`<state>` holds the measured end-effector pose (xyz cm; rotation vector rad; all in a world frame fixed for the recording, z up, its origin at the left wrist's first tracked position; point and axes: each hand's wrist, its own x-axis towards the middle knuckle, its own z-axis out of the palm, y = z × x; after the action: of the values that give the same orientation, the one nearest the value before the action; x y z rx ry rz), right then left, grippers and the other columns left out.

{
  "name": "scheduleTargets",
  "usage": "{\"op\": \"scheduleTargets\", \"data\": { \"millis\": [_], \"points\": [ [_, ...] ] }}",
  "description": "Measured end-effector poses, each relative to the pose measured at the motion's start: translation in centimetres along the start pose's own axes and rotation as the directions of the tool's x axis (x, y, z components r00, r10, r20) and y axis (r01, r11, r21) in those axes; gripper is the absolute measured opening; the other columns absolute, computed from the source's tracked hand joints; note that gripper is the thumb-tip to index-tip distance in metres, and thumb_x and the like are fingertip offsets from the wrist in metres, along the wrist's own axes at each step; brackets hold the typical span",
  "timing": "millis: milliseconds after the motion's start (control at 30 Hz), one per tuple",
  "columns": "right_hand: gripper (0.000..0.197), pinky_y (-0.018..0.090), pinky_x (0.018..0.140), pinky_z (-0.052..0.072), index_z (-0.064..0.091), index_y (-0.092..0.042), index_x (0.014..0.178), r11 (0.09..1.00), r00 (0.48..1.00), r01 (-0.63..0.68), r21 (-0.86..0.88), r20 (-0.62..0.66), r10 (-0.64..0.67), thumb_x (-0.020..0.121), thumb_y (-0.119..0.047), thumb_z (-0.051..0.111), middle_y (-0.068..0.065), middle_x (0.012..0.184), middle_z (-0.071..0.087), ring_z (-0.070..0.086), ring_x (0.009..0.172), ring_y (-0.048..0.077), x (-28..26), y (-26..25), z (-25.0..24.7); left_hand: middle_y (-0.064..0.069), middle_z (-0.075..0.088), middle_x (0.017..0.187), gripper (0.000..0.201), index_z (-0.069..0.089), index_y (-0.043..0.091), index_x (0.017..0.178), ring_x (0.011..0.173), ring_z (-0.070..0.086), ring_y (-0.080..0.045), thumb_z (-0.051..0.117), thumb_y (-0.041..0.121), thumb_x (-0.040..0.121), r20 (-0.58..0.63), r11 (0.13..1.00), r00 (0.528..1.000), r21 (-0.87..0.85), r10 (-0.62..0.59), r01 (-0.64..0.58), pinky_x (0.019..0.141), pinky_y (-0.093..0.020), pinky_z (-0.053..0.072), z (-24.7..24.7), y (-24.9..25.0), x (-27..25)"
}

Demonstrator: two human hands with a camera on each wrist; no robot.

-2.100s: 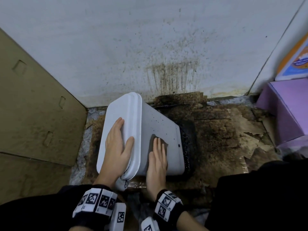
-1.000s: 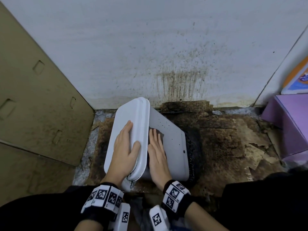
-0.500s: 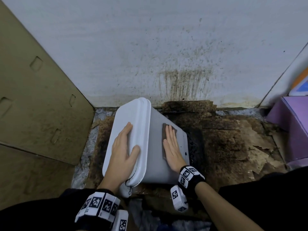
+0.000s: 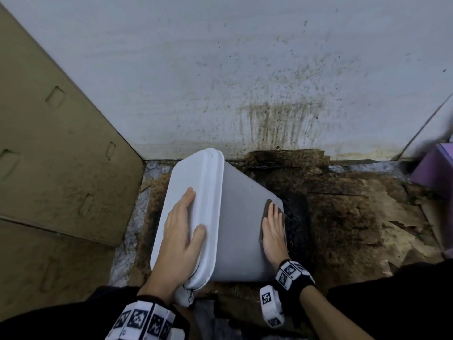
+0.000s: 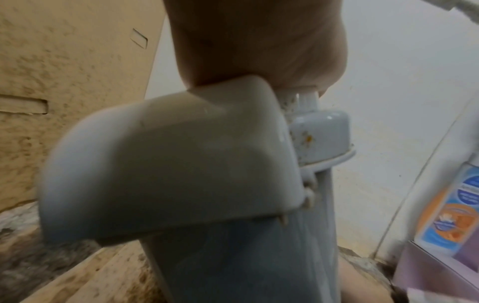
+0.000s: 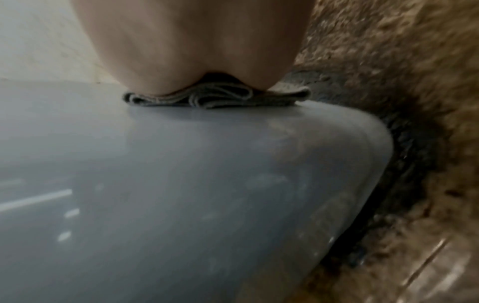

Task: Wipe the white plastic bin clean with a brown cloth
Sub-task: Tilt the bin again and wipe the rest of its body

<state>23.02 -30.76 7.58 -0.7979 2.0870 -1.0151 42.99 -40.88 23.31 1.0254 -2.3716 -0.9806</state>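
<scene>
- White plastic bin [image 4: 241, 231] tipped on stained cardboard floor [image 4: 343, 217], at foot of spattered wall [image 4: 220, 69].
- Left hand [image 4: 180, 231] flat on lid [image 4: 193, 192], fingers straight.
- Right hand [image 4: 274, 229] flat, pressing folded brown cloth [image 4: 267, 204] onto bin's side near bottom edge.
- Orange-blue package [image 5: 451, 207] at right: label unreadable.

A pale wall [image 4: 220, 57] carries brown drip stains [image 4: 277, 123] above torn, dark-soiled cardboard [image 4: 343, 212] on the floor; a tan cardboard panel [image 4: 54, 155] leans left, a purple box [image 4: 434, 173] right.
</scene>
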Motion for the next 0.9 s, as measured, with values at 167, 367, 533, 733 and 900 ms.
{"op": "scheduleTargets", "data": {
  "millis": [167, 367, 533, 733, 900],
  "points": [
    [0.055, 0.035, 0.123, -0.016, -0.009, -0.034, 0.159, 0.987, 0.995, 0.102, 0.123, 0.004, -0.103, 0.111, -0.029, 0.017, -0.010, 0.166, -0.021, -0.029, 0.148, 0.007, -1.2, -4.6, 1.2, 0.016, 0.016, 0.168, 0.073, 0.016, 0.023, 0.162, 0.154, 0.014, -0.002, 0.037, 0.050, 0.097, 0.021, 0.999, 1.000, 0.034, 0.020, -0.020, 0.125, -0.035, 0.016, 0.2, -0.2, 0.1],
    [0.052, 0.036, 0.125, -0.014, -0.001, -0.022, 0.160, 0.921, 0.931, 0.350, 0.171, 0.048, -0.363, 0.111, -0.024, 0.016, -0.014, 0.163, -0.020, -0.029, 0.149, 0.010, -1.2, -10.8, 0.7, 0.016, 0.013, 0.169, 0.073, 0.015, 0.022, 0.163, 0.155, 0.012, -0.003, 0.036, 0.049, 0.098, 0.027, 0.999, 0.999, 0.037, 0.027, -0.028, 0.127, -0.041, 0.017, 0.1, -0.6, 0.1],
    [0.053, 0.024, 0.121, -0.019, -0.009, -0.028, 0.156, 0.900, 0.896, 0.425, 0.094, 0.097, -0.433, 0.112, -0.020, 0.019, -0.013, 0.160, -0.024, -0.032, 0.146, 0.006, 1.8, -11.3, -1.1, 0.015, 0.013, 0.170, 0.071, 0.016, 0.020, 0.163, 0.156, 0.012, -0.004, 0.038, 0.046, 0.100, 0.056, 0.997, 0.997, 0.050, 0.058, -0.061, 0.127, -0.037, 0.016, 0.1, -0.5, 0.0],
    [0.053, 0.032, 0.124, -0.016, -0.013, -0.027, 0.157, 0.958, 0.946, 0.274, 0.081, 0.159, -0.284, 0.112, -0.030, 0.015, -0.011, 0.163, -0.024, -0.027, 0.150, 0.010, 4.0, -7.0, -2.4, 0.018, 0.015, 0.169, 0.071, 0.018, 0.023, 0.162, 0.156, 0.013, -0.005, 0.041, 0.044, 0.099, 0.048, 0.999, 0.998, 0.019, 0.047, -0.048, 0.127, -0.042, 0.018, 0.0, -0.5, -0.1],
    [0.054, 0.038, 0.124, -0.015, -0.013, -0.020, 0.158, 0.997, 0.983, -0.058, 0.060, 0.178, 0.046, 0.112, -0.025, 0.014, 0.003, 0.167, -0.022, -0.025, 0.152, 0.017, 4.1, 0.0, -3.2, 0.021, 0.014, 0.168, 0.071, 0.018, 0.025, 0.162, 0.156, 0.013, -0.005, 0.042, 0.044, 0.098, 0.050, 0.999, 0.998, 0.010, 0.035, -0.036, 0.126, -0.040, 0.017, 0.0, -0.4, -0.1]
  ]
}}
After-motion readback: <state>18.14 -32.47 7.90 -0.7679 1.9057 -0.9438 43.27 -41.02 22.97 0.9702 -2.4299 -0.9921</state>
